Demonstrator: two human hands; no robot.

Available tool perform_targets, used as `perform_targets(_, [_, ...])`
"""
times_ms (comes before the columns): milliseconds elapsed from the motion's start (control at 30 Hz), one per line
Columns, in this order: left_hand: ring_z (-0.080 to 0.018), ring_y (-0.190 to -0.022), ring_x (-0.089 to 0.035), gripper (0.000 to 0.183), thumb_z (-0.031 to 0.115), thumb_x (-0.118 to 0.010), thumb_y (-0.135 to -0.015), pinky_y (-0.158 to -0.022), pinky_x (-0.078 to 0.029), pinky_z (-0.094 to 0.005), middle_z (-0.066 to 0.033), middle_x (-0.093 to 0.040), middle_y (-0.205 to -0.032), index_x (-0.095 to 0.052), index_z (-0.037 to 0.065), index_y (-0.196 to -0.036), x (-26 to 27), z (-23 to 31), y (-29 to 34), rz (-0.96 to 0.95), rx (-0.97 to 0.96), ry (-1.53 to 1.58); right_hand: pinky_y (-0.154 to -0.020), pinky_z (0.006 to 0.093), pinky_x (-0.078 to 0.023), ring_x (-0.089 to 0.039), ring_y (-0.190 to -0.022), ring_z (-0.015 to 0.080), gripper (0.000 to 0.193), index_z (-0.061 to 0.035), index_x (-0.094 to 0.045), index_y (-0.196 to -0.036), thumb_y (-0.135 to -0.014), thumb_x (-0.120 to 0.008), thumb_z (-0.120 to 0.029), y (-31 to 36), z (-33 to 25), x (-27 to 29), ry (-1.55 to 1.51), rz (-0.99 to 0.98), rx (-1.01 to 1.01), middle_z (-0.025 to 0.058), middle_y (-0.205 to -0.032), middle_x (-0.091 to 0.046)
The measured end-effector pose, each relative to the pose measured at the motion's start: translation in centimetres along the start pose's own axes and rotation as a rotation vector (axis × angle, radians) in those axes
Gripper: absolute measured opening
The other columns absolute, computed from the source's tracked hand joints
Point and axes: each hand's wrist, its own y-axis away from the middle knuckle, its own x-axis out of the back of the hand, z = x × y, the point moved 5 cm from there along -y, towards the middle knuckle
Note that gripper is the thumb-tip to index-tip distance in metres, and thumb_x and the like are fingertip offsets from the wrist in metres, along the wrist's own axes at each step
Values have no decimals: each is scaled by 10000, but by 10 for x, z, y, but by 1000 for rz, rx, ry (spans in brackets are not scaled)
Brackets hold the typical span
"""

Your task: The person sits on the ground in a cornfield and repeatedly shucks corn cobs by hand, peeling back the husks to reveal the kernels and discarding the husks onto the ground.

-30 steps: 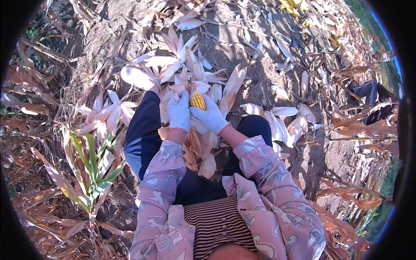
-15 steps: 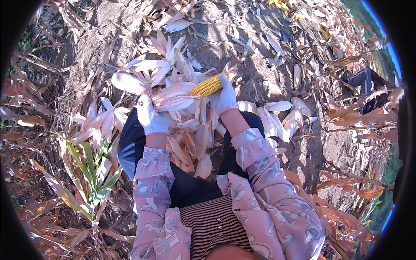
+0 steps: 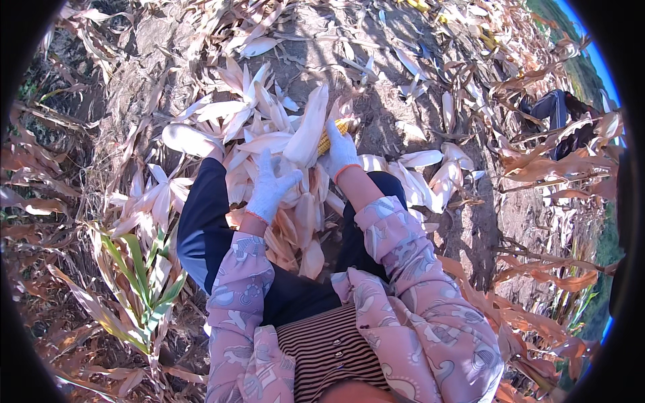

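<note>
In its white glove, my right hand [image 3: 340, 149] is wrapped round an ear of corn [image 3: 325, 141]. Yellow kernels show beside the fingers; the palm hides the rest of the cob. A broad pale husk leaf [image 3: 308, 127] stands up at the cob's left side. My left hand [image 3: 269, 185], gloved too, is lower and to the left, with its fingers apart and nothing in them. Stripped husks [image 3: 310, 218] lie heaped on the ground between my legs, under both hands.
My white shoe [image 3: 191, 140] rests left of the husks. More dry husks [image 3: 443, 176] lie to the right. A partly green corn plant [image 3: 144, 289] stands at left. Yellow ears [image 3: 418, 5] lie far off. At right, a dark-trousered leg [image 3: 554, 107] shows among dry leaves.
My left hand has let go of the husk and drawn back toward me, its fingers spreading. A husk leaf now stands upright over the cob's left part. My right hand still holds the ear.
</note>
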Motion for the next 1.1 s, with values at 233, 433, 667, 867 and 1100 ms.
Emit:
perform_targets(233, [-193,-1023,-590,611,196,-677,-849,-831,-497,-292,-142,-580,-1185,-410,-38,-1346,4,-25,-14,175,110,153,-729,406,-577,-629,-942,239,425,-83,-449,-1194,-843,-687,-115,19,48,-14,128,-155,-137,95,-1084,-563])
perform_targets(433, [-121,-824,-601,297,133,-549,-931,-697,-508,-274,-65,-622,-976,-552,-18,-1187,38,-20,-21,475,89,518,-874,480,-539,-596,-1057,303,309,-74,-498,-1150,-889,-629,-172,36,40,-32,110,-253,-239,123,-1128,-557])
perform_targets(667, [-168,-851,-600,198,108,-530,-936,-724,-485,-277,-91,-606,-970,-541,10,-1108,75,-21,-25,542,-220,369,-1032,521,-396,-501,-1226,294,453,55,-496,-1228,-905,-587,-248,60,-1,-43,50,-728,-460,212,-1322,-503])
perform_targets(867, [-229,-835,-596,173,79,-545,-905,-764,-481,-329,-116,-616,-950,-565,11,-1063,46,21,-8,488,-377,-290,-783,304,-538,-625,-1003,209,619,14,-404,-1336,-823,-697,-169,103,42,-33,903,-818,-635,107,-1089,-629])
perform_targets(1100, [-274,-910,-627,382,11,-691,-763,-799,-499,-324,-145,-630,-998,-577,7,-1128,37,24,-4,252,-480,-389,-744,413,-531,-669,-872,342,674,-22,-423,-1293,-776,-704,-352,91,39,-30,1737,-607,189,211,-977,-658])
